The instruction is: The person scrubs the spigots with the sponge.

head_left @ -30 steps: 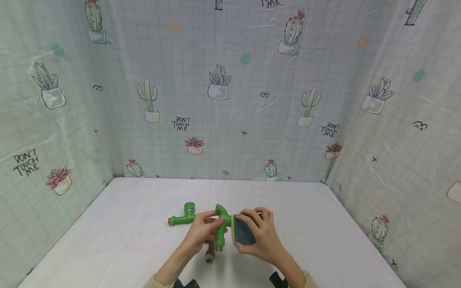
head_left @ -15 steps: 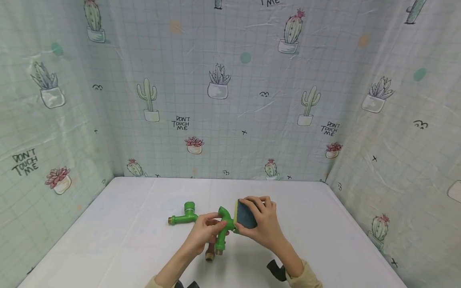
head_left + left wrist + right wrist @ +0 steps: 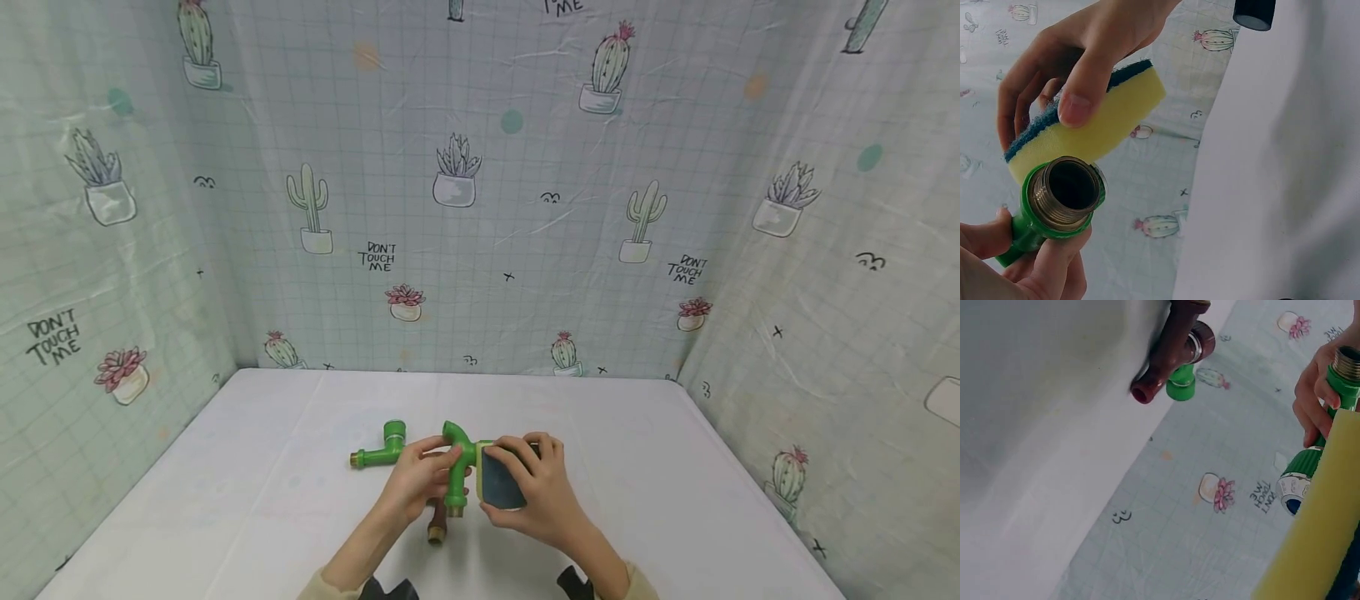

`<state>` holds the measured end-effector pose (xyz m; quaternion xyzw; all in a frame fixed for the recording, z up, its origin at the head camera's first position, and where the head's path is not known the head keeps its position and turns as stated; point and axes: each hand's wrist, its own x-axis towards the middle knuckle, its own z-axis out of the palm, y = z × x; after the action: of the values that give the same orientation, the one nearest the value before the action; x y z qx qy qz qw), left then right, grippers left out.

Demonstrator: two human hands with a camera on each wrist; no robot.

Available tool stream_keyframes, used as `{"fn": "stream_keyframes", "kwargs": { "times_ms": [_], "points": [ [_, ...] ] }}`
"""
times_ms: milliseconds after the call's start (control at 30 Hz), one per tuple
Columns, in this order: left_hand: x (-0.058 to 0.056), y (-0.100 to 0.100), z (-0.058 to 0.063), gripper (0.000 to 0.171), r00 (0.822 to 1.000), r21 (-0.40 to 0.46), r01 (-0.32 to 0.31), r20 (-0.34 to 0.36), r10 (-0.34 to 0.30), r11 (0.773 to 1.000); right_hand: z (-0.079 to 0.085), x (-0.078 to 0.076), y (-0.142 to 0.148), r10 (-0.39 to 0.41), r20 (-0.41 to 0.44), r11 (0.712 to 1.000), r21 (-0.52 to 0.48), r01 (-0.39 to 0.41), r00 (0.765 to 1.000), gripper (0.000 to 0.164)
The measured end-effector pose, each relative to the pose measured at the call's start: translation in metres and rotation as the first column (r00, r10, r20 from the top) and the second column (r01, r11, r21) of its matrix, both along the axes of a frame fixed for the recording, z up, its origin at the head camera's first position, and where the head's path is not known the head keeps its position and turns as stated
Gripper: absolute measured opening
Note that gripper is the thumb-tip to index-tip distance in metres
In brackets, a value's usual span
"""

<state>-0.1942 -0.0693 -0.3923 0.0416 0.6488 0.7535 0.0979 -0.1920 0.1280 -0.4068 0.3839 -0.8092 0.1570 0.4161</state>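
Observation:
My left hand [image 3: 420, 479] pinches a green plastic faucet [image 3: 458, 475] above the table. In the left wrist view the faucet's threaded brass end [image 3: 1072, 190] faces the camera. The right wrist view shows its ribbed green cap with a silver band [image 3: 1294, 487]. To the right, my right hand [image 3: 536, 487] grips a sponge [image 3: 501, 482] between thumb and fingers. The sponge has a yellow foam side [image 3: 1107, 122] and a dark blue scouring side. Its yellow side lies against the faucet in the head view.
A second green faucet [image 3: 382, 450] lies on the white table [image 3: 660, 475] at left. A brown-red faucet [image 3: 437, 527] lies partly behind my left hand. Black wrist mounts [image 3: 388, 590] show at the bottom edge. A cactus-print curtain [image 3: 495, 242] surrounds the table.
The sponge first rose and tilted near the faucet's right end, then came back down. The faucet dipped and tilted slightly, then returned upright and a little left. Both hands kept their holds.

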Motion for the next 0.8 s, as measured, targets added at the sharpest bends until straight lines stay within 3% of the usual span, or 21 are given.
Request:
{"fn": "stream_keyframes", "kwargs": {
  "times_ms": [100, 233, 400, 600, 800],
  "points": [
    [-0.001, 0.000, -0.001, 0.052, 1.000, 0.018, 0.017, 0.012, -0.017, 1.000, -0.001, -0.001, 0.002, 0.019, -0.008, 1.000, -0.005, -0.019, 1.000, 0.075],
    [0.000, -0.001, -0.001, 0.054, 0.997, 0.053, 0.066, 0.042, -0.068, 0.996, 0.001, -0.005, 0.008, 0.044, -0.010, 0.998, -0.052, -0.044, 0.999, 0.064],
    [0.001, -0.001, -0.003, 0.053, 0.991, 0.093, 0.114, 0.061, -0.120, 0.989, 0.004, -0.011, 0.016, 0.065, 0.050, 0.987, -0.148, -0.057, 0.997, 0.058],
    [0.000, 0.000, -0.007, 0.052, 0.983, 0.157, 0.128, 0.111, -0.146, 0.979, 0.008, -0.015, 0.021, 0.107, 0.080, 0.965, -0.248, -0.084, 0.991, 0.059],
    [0.000, 0.004, -0.009, 0.054, 0.971, 0.182, 0.178, 0.129, -0.203, 0.967, 0.014, -0.011, 0.014, 0.172, 0.070, 0.954, -0.259, -0.149, 0.983, 0.057]
  ]
}}
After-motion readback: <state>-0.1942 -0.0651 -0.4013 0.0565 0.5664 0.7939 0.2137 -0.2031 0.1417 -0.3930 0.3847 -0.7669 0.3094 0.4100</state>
